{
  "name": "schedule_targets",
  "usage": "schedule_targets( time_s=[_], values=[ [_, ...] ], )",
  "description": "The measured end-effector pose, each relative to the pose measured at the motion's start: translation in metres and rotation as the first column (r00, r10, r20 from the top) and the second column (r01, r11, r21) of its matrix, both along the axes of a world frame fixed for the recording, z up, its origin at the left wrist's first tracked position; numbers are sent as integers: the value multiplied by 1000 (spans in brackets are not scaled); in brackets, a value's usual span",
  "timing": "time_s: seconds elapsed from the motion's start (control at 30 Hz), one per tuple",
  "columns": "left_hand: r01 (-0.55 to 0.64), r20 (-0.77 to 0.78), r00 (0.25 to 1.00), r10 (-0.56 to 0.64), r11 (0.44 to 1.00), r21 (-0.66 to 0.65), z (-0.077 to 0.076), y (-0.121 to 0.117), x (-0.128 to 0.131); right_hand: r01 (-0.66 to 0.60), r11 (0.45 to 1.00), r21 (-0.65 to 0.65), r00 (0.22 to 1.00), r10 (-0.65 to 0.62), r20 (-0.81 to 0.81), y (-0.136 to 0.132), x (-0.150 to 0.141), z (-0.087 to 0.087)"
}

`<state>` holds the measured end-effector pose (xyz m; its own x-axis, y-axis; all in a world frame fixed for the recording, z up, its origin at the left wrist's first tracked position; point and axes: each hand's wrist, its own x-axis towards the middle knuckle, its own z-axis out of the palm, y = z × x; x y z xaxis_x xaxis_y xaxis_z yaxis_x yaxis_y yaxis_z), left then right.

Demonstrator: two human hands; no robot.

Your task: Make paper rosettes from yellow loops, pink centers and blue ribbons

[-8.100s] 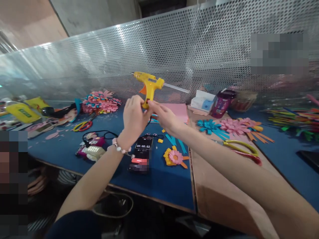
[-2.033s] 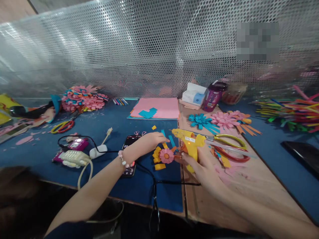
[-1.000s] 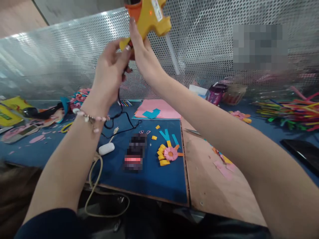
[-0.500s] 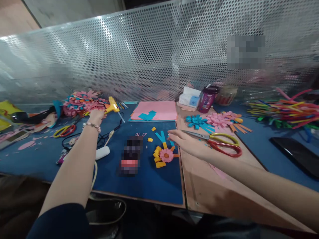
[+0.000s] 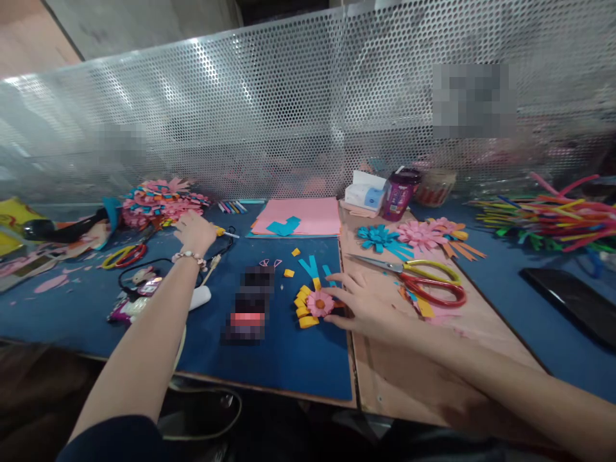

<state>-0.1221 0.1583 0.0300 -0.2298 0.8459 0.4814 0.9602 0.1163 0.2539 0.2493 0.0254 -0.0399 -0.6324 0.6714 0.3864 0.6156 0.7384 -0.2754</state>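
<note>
Right hand apparently against flower

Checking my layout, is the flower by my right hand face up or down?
Face up: the flower shows its orange centre amid pink petals.

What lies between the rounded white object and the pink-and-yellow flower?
The head view shows a dark, pixelated phone between the white object and flower.

A lane runs from the worktop's front edge between the phone and the paper flower, with yellow scraps at its far end. The right hand obstructs the flower's right side. The left forearm bars passage leftward; clearance beneath it cannot be confirmed. A perforated screen closes the rear edge.
</note>
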Motion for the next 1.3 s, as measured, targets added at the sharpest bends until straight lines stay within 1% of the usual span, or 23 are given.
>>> schedule_targets(
  time_s=[0.03,0.07,0.1,0.13,0.17,0.2,0.23,0.27,0.3,0.33,0.37,0.4,0.43,0.47,0.57,0.63,0.7,0.8,0.87,1.03,1.17,1.3],
  values=[
    [-48,1,999,48,998,26,-1,1,10,0,1000,8,1000,0,5,0,1,-2],
    [-66,-3,998,66,997,47,-1,1,23,2,1000,15,1000,-2,9,0,2,-3],
    [-57,-20,998,58,996,71,-1,-1,38,5,1000,20,1000,-5,16,0,3,-4],
    [1,-48,999,3,995,98,-1,-6,54,7,1000,25,1000,-8,25,0,4,-6],
    [98,-73,993,-91,991,92,-1,-12,70,9,999,32,999,-10,35,0,4,-7],
    [201,-78,978,-195,978,65,-1,-20,87,6,999,40,999,-7,42,0,5,-8],
    [310,-72,949,-307,950,26,-1,-29,102,-1,999,48,999,-1,48,1,5,-9],
    [441,-67,894,-442,897,-33,-3,-38,115,-9,998,57,999,6,50,2,6,-10],
    [579,-43,810,-585,809,-104,-5,-47,126,-17,998,63,999,14,50,3,6,-10],
    [680,-16,721,-693,711,-176,-9,-54,134,-24,997,67,998,21,51,3,6,-11],
    [738,5,652,-758,633,-234,-13,-60,140,-32,997,67,998,28,53,4,6,-10],
    [770,18,604,-797,578,-271,-18,-64,144,-40,997,66,998,36,57,5,7,-10],
    [785,22,576,-817,545,-295,-23,-66,146,-46,997,65,997,42,63,5,7,-9],
    [794,25,558,-829,525,-307,-29,-67,148,-53,996,68,996,48,70,5,7,-8],
    [821,39,516,-855,481,-308,-41,-67,151,-77,992,104,991,65,113,5,8,-7],
    [839,54,492,-869,457,-296,-45,-67,152,-100,982,159,984,75,160,4,8,-8],
    [852,81,479,-874,440,-282,-46,-69,153,-137,961,239,975,88,204,4,9,-10],
    [868,149,472,-869,429,-250,-48,-70,156,-187,916,356,966,105,238,3,11,-14],
    [878,186,465,-866,423,-223,-51,-70,158,-202,899,389,964,112,242,3,12,-14],
    [893,234,448,-863,418,-168,-60,-69,161,-236,889,393,962,157,222,0,13,-11],
    [894,227,447,-865,426,-138,-64,-69,161,-260,887,382,958,189,214,0,13,-9],
    [893,205,449,-870,430,-131,-70,-67,162,-243,895,375,967,193,165,0,12,-9]
  ],
)
